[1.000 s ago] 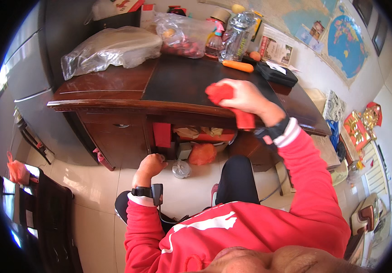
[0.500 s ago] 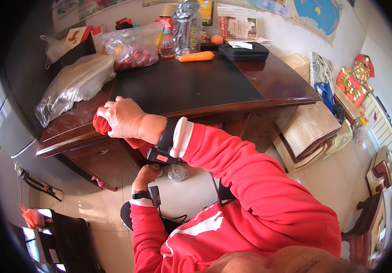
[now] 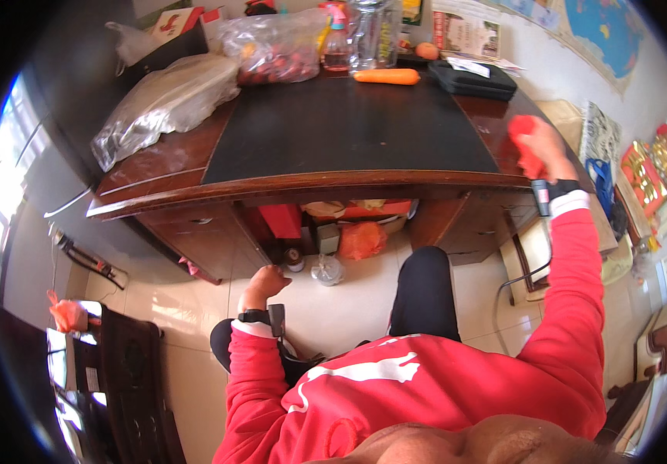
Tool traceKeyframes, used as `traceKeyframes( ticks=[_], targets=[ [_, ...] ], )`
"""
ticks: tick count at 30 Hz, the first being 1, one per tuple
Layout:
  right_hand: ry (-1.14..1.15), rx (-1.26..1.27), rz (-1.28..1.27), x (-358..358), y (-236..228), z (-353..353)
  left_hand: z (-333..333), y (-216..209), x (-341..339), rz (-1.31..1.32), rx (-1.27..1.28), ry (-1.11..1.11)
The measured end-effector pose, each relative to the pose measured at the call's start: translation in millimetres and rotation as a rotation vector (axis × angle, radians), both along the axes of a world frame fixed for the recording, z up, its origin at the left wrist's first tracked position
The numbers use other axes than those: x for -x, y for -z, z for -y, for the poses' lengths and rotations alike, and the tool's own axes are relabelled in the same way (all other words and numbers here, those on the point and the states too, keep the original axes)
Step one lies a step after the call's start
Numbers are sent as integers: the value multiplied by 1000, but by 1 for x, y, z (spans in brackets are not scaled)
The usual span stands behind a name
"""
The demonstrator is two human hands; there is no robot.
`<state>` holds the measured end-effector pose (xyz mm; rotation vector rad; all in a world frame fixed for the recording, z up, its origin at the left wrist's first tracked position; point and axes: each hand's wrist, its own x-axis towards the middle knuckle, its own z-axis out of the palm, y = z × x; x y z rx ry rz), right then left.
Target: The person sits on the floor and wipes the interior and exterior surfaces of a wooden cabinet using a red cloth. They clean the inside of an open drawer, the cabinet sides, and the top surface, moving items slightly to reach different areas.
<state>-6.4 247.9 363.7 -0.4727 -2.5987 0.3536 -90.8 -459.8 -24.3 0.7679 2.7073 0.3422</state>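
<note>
My right hand [image 3: 544, 145] grips a crumpled red cloth [image 3: 529, 139] at the right end of the dark wooden desk [image 3: 349, 179]. The cloth lies against the desk's right edge and is slightly blurred. My left hand [image 3: 265, 284] is low in front of the desk, above my left knee, fingers curled in and no object showing in it. A black inlaid panel [image 3: 349, 127] covers the middle of the desktop. An orange carrot-like thing [image 3: 387, 76] lies at its far edge.
Along the back of the desk are a clear plastic sheet [image 3: 167, 104], a bag of red fruit [image 3: 271, 50], a spray bottle [image 3: 336, 46], a large clear bottle [image 3: 372, 39] and a black case [image 3: 472, 80]. An orange bag [image 3: 362, 240] and a clear wrapped bundle [image 3: 327, 271] lie below.
My right hand has swept the red cloth from the desk's left front edge across to its right end. My left hand stays low near my knee.
</note>
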Motion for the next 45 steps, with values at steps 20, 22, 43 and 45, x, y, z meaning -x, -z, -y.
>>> traceKeyframes(
  ticks=[20, 22, 43, 45],
  targets=[
    [-354, -52, -4, 26, -5, 166, -70, -53, -14, -158, -147, 100],
    [-623, 11, -104, 26, 3, 241, -72, -37, -5, -138, -123, 108],
    [-449, -207, -605, -71, 44, 195, -95, -8, 6, 297, -48, -73],
    [-212, -66, -516, -83, 40, 137, -86, -7, 5, 304, -3, -56]
  ],
)
